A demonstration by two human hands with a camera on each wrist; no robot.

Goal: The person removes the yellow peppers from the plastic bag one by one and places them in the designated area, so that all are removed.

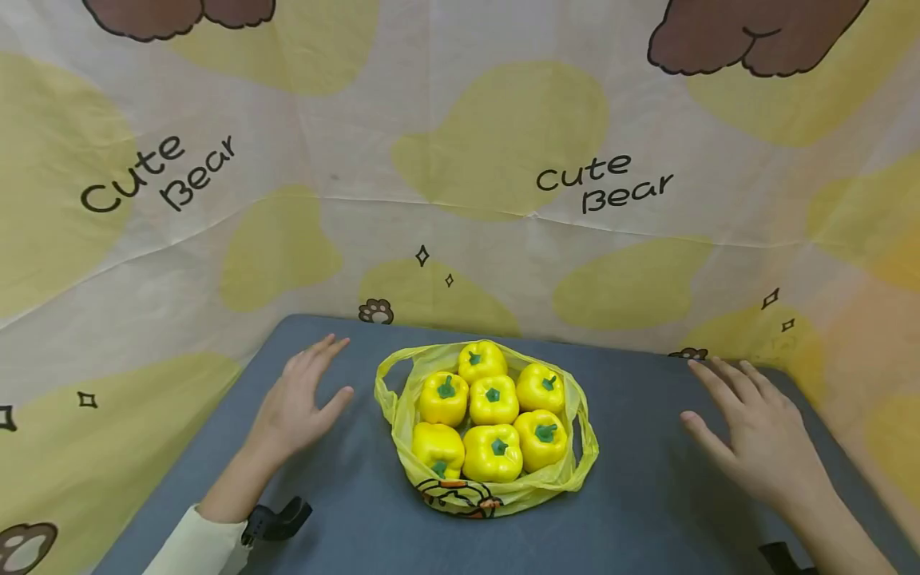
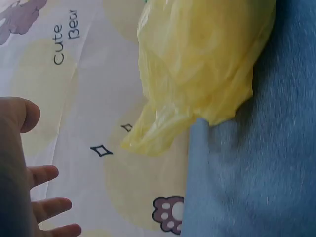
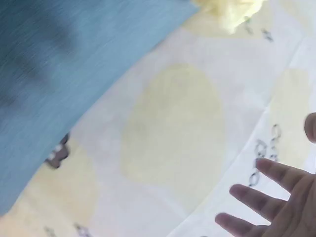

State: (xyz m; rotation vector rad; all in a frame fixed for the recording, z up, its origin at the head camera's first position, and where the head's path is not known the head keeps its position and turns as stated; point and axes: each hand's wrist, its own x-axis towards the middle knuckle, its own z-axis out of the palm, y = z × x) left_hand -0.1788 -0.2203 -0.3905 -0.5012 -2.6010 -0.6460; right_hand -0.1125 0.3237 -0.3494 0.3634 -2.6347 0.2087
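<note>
In the head view a thin yellow plastic bag [image 1: 532, 497] sits on the table with its mouth spread wide and a handle loop at each side. Several yellow bell peppers [image 1: 493, 400] with green stems fill it. To the left of the bag, my left hand [image 1: 295, 403] hovers apart from it with fingers extended. My right hand [image 1: 762, 435] is held farther off on the right side, fingers spread and holding nothing. The left wrist view shows the side of the bag [image 2: 197, 64] beyond my fingers; only a corner of the bag [image 3: 232, 12] appears in the right wrist view.
The blue-grey table [image 1: 345, 519] lies beneath the bag and both hands. Behind it hangs a pale cloth [image 1: 474, 160] with yellow patches and "Cute Bear" lettering, meeting the table's back edge. A black strap device [image 1: 280, 521] is on the left wrist.
</note>
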